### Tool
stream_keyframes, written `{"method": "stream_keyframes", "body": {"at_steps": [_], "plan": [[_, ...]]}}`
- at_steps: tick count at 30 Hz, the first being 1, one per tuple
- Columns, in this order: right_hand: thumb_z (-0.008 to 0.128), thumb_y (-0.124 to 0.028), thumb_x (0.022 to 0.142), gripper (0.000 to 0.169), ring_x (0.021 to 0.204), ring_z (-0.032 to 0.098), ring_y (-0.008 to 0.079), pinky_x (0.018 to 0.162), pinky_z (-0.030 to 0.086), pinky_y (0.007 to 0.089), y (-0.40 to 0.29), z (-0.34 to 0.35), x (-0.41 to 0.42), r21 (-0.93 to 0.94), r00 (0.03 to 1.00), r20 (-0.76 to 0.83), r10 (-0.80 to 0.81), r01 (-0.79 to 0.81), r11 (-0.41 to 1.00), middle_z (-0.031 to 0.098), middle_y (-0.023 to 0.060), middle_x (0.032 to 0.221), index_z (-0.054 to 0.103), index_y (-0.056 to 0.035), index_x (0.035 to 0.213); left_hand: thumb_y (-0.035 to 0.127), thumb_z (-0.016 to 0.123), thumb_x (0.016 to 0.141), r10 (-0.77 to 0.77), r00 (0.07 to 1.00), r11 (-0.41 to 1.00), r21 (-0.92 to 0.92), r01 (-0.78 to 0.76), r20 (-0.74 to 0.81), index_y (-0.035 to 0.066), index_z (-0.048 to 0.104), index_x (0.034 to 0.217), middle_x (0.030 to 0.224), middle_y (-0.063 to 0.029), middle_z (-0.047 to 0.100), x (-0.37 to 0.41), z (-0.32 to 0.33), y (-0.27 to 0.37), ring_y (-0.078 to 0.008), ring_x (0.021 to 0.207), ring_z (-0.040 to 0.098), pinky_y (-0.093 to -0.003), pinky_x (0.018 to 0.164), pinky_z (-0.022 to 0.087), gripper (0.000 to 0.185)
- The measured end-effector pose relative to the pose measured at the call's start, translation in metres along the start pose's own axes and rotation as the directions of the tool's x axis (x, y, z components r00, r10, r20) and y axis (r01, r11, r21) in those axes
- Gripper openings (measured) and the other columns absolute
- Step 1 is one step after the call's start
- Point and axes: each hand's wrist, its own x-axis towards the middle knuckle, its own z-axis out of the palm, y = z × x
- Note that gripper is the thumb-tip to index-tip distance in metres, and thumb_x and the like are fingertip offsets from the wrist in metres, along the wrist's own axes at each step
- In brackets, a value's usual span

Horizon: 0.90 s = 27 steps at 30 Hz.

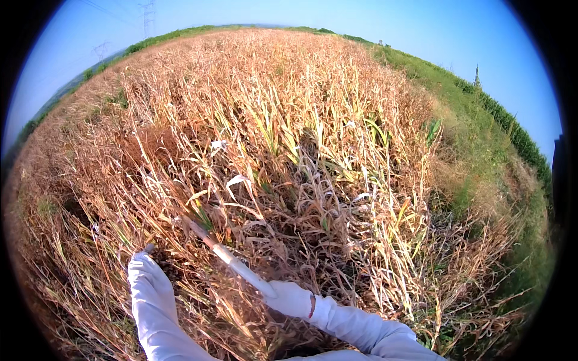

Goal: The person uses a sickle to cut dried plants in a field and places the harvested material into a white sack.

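Observation:
My right hand [289, 298] is wrapped around the lower end of a long wooden tool handle [241, 270]. The handle slants up and left into the dry stalks, and whatever is at its far end is hidden there. A thin red band [312, 307] circles my right wrist. My left arm reaches forward in a white sleeve [156, 300]. Only a small part of my left hand [149, 248] shows past the cuff, close against dry stalks [113, 241]; its fingers and grip cannot be made out.
Dry, leafy crop stalks [271, 113], some yellow-green, stand across the field. Bent and fallen stalks [316, 252] lie tangled before me. Green grass [469, 117] borders the right side. Far left rises a pylon [147, 20]. A dark shape [560, 180] stands at the right rim.

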Motion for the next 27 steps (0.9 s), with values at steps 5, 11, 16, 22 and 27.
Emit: {"method": "stream_keyframes", "body": {"at_steps": [5, 11, 16, 22, 27], "plan": [[0.061, -0.033, 0.09, 0.031, 0.075, 0.065, 0.0376, 0.069, 0.051, 0.0437, 0.01, 0.004, -0.004, -0.069, 0.995, -0.095, -0.032, 0.026, 0.997, 0.064, 0.0194, 0.08, 0.055, -0.0045, 0.101, 0.03, 0.071, 0.082, -0.005, 0.995, 0.994, -0.104, 0.015, 0.103, 0.017, 0.064, 0.123, 0.095, -0.0142, 0.071, 0.019, 0.047, -0.02, -0.0269, 0.087, 0.069, -0.0371, 0.075, 0.055, 0.043], [0.061, -0.033, 0.09, 0.03, 0.079, 0.066, 0.0316, 0.071, 0.051, 0.0396, -0.042, 0.024, 0.029, 0.146, 0.982, -0.145, -0.121, 0.142, 0.979, 0.065, 0.0159, 0.086, 0.058, -0.0061, 0.102, 0.033, 0.072, 0.082, 0.471, 0.879, 0.865, 0.23, -0.446, -0.068, 0.02, 0.064, 0.124, 0.095, -0.0127, 0.072, 0.014, -0.004, -0.045, -0.0238, 0.08, 0.069, -0.0355, 0.072, 0.056, 0.045], [0.063, -0.031, 0.089, 0.032, 0.078, 0.066, 0.0354, 0.07, 0.051, 0.0425, -0.037, 0.023, 0.038, 0.154, 0.994, -0.079, -0.072, 0.084, 0.984, 0.066, 0.0202, 0.087, 0.056, -0.0024, 0.102, 0.029, 0.075, 0.078, 0.644, 0.756, 0.462, 0.73, -0.504, 0.114, 0.02, 0.059, 0.126, 0.108, -0.0109, 0.068, -0.146, -0.021, 0.036, -0.0259, 0.095, 0.066, -0.0409, 0.085, 0.053, 0.051], [0.059, -0.028, 0.09, 0.031, 0.076, 0.066, 0.0337, 0.069, 0.051, 0.0429, -0.011, 0.024, -0.02, 0.085, 0.999, 0.052, 0.014, -0.018, 0.996, 0.065, 0.0187, 0.083, 0.055, -0.0027, 0.108, 0.019, 0.079, 0.071, 0.804, 0.57, 0.218, 0.809, -0.546, 0.169, 0.018, 0.057, 0.123, 0.113, -0.0086, 0.066, -0.205, -0.059, 0.059, -0.0307, 0.1, 0.062, -0.0424, 0.089, 0.05, 0.056], [0.058, -0.03, 0.091, 0.028, 0.072, 0.065, 0.0359, 0.067, 0.05, 0.0445, 0.008, 0.01, -0.112, 0.047, 0.995, 0.095, -0.037, 0.033, 0.998, 0.064, 0.0176, 0.078, 0.055, -0.0047, 0.102, 0.02, 0.079, 0.072, 0.916, 0.384, 0.177, 0.745, -0.644, 0.114, 0.015, 0.06, 0.121, 0.107, -0.0113, 0.069, -0.169, -0.075, 0.036, -0.0329, 0.092, 0.065, -0.0432, 0.081, 0.053, 0.053]]}}
